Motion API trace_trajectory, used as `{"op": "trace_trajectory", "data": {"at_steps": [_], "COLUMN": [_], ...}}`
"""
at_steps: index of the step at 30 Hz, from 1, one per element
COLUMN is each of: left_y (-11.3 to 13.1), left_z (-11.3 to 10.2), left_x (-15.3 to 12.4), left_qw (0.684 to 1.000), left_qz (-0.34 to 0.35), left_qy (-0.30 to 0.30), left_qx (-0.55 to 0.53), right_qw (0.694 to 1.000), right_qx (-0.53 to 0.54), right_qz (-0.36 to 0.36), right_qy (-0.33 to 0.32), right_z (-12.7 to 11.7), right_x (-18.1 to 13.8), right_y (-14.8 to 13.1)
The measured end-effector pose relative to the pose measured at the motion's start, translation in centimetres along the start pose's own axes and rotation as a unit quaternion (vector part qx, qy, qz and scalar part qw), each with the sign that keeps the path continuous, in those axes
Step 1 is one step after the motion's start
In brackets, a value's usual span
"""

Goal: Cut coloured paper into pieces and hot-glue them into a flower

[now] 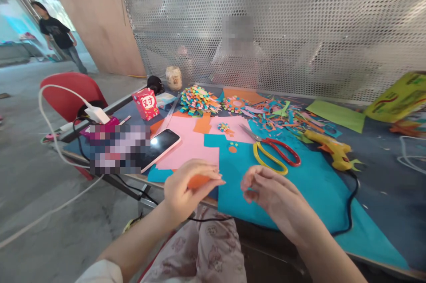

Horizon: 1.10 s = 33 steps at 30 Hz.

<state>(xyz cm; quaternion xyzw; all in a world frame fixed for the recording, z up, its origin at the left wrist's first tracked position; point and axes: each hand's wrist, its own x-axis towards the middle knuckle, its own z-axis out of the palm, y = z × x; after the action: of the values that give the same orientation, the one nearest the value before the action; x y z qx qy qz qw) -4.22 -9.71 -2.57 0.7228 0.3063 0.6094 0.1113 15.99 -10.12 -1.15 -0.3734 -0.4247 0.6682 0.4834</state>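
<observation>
My left hand (188, 187) is closed round a small orange paper piece (198, 181) at the near edge of the table. My right hand (271, 194) hovers beside it over a teal paper sheet (316, 181), fingers curled in a pinch; what it holds, if anything, is too small to make out. Red and yellow scissors (274, 152) lie just beyond my hands. A pink sheet (189, 145) lies left of the teal one, with a small orange dot (232, 149) and tiny paper bits near it.
A phone (159, 146) lies at the left. A yellow glue gun (333, 149) with a black cord rests at the right. Piles of coloured paper scraps (199, 100) fill the far side. A red box (145, 103), red chair (71, 94) and a perforated metal screen (282, 21) stand behind.
</observation>
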Motion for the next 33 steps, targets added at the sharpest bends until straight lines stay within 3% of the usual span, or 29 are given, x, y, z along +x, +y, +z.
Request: {"op": "trace_trajectory", "data": {"at_steps": [3,9,12,15,21,24,29,31,33], "left_y": [-0.1,0.6,0.6,0.2,-0.2,0.1,0.0,-0.2,-0.4], "left_z": [0.2,1.1,1.3,1.3,0.4,-0.2,-0.3,-0.1,0.1], "left_x": [0.0,0.1,-0.1,-0.1,0.1,0.2,0.5,0.6,0.8], "left_qw": [0.994,0.986,0.991,0.997,0.992,0.998,0.997,0.999,0.997], "left_qz": [-0.074,-0.137,-0.117,-0.079,-0.119,-0.039,0.043,0.021,-0.055], "left_qy": [0.047,0.009,0.028,0.006,-0.042,-0.023,-0.005,-0.021,-0.044], "left_qx": [-0.069,-0.09,-0.065,-0.022,-0.016,0.033,0.063,0.036,-0.015], "right_qw": [0.999,0.999,0.998,0.997,0.962,0.942,0.952,0.957,0.956], "right_qx": [-0.032,-0.001,-0.01,-0.054,-0.251,-0.317,-0.282,-0.265,-0.265], "right_qz": [-0.012,0.012,0.008,0.002,-0.087,-0.098,-0.092,-0.098,-0.11], "right_qy": [0.007,-0.047,-0.056,-0.063,-0.056,-0.049,-0.074,-0.073,-0.069], "right_z": [0.1,1.3,1.6,1.6,1.7,2.4,2.6,2.2,1.9], "right_x": [0.1,-0.3,-0.3,-0.4,-0.5,-0.3,0.2,0.4,0.6], "right_y": [-0.2,-0.1,0.0,0.1,-0.4,-0.5,-0.4,-0.2,-0.1]}}
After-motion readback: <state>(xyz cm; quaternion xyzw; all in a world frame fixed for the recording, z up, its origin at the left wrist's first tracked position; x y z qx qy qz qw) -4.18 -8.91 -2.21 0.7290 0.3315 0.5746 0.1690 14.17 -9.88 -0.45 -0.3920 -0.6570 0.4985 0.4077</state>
